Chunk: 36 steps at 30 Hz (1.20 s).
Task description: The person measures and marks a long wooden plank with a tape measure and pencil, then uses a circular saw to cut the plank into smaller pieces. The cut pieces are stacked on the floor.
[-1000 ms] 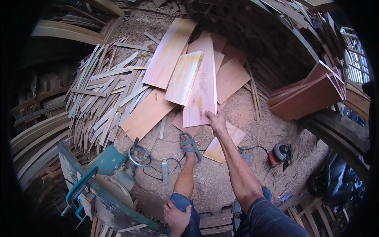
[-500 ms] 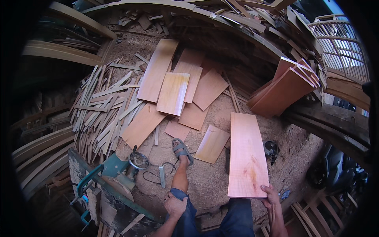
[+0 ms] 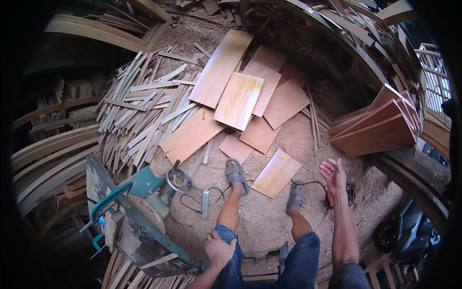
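My left hand (image 3: 220, 248) lies on my left knee, fingers loosely spread over the blue trouser leg (image 3: 226, 233), holding nothing. My right hand (image 3: 333, 176) is stretched forward over the dusty floor, open and empty. Beyond it on the right, several reddish-brown wooden boards (image 3: 373, 137) lean together on edge. A short pale board (image 3: 276, 173) lies flat between my feet and the board pile. Further off, flat boards overlap, with a yellowish board (image 3: 239, 100) on top and a long board (image 3: 221, 68) beside it.
At the left stands a green machine (image 3: 139, 185) with a handwheel (image 3: 178, 179) and a teal clamp (image 3: 107, 200). Thin wood offcuts (image 3: 144, 106) are heaped behind it. A cable (image 3: 189, 206) and a grey metal bar (image 3: 205, 204) lie near my left foot. Sawdust covers the floor (image 3: 250, 216).
My right hand has let go of the long pinkish board and moved forward. The leaning stack now shows another board in front. My left hand stays on the knee; the view has shifted.
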Each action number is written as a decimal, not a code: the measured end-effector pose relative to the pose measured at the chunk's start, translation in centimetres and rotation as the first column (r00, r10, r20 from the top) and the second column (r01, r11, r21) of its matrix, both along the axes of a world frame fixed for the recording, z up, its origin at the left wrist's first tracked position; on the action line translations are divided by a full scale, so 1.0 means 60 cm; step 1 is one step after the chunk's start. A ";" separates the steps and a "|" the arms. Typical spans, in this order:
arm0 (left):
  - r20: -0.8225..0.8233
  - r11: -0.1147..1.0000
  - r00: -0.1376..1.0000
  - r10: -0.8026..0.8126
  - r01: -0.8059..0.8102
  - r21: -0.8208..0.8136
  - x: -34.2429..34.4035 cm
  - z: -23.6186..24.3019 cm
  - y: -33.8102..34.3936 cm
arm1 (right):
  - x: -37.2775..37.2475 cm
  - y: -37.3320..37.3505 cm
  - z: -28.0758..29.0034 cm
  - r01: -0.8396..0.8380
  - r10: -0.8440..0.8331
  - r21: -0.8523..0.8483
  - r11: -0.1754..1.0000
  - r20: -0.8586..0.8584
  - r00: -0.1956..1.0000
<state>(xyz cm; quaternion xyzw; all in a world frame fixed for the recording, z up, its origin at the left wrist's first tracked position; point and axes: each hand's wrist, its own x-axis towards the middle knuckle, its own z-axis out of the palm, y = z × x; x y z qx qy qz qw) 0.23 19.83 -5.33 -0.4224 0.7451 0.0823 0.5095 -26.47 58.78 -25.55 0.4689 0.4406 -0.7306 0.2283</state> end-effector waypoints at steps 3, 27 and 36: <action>-0.006 0.998 0.999 -0.054 0.054 -0.027 -0.003 -0.002 -0.015 | -0.001 -0.170 -0.208 -0.390 0.386 0.040 0.920 0.071 0.920; -0.073 0.994 0.995 -0.070 0.064 -0.085 0.008 -0.004 -0.020 | 0.052 -0.269 -0.218 -0.576 0.657 0.581 0.575 0.092 0.748; -0.014 0.979 0.982 -0.189 0.188 -0.085 -0.020 0.001 0.051 | 0.316 0.013 0.274 -0.226 0.187 0.117 0.967 0.276 0.943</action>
